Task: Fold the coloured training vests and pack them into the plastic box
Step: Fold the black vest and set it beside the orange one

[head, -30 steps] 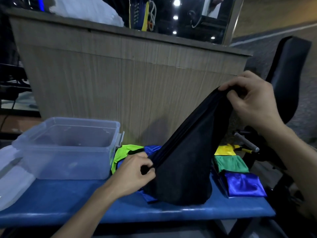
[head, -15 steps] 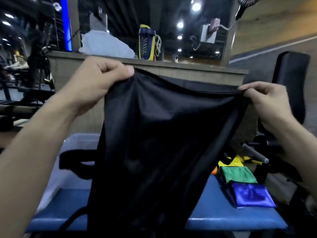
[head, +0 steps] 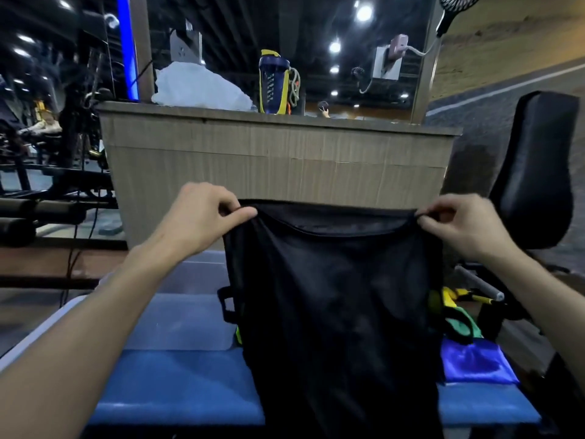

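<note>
Left hand [head: 202, 217] and right hand [head: 462, 226] pinch a black vest [head: 332, 296] taut between grips; slippery fabric could slide free, spoiling the fold.

A gym floor is showing here — padded weight benches and racks [head: 47, 198] are standing at the left, a shaker bottle [head: 273, 82] is sitting on the wood-grain counter [head: 278, 160], ceiling spotlights are reflecting in a mirror — a blue padded bench [head: 177, 384] is lying below.
</note>
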Motion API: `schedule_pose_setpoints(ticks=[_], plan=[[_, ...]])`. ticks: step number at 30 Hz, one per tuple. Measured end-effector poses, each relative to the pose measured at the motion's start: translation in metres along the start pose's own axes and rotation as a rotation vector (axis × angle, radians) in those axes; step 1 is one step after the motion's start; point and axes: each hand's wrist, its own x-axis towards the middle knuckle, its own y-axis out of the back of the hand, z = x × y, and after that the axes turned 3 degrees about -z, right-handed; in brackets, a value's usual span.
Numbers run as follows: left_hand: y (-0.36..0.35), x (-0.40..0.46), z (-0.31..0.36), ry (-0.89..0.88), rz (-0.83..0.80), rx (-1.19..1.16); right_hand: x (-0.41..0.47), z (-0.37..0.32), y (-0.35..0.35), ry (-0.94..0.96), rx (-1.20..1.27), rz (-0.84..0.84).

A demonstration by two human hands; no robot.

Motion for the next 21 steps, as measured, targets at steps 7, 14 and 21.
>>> schedule_pose_setpoints(ticks=[7,14,21], plan=[[-0.013,0.009,-0.024,-0.037,-0.021,0.172,-0.034,0.026,-0.040,-0.146,0.289,-0.286],[-0.016,0.000,-0.040,0.248,-0.226,-0.419,-0.047,0.019,-0.056,-0.337,0.904,-0.298],[-0.020,-0.012,-0.062,0.234,-0.473,-0.409,-0.037,0.016,-0.060,-0.565,1.147,-0.318]])
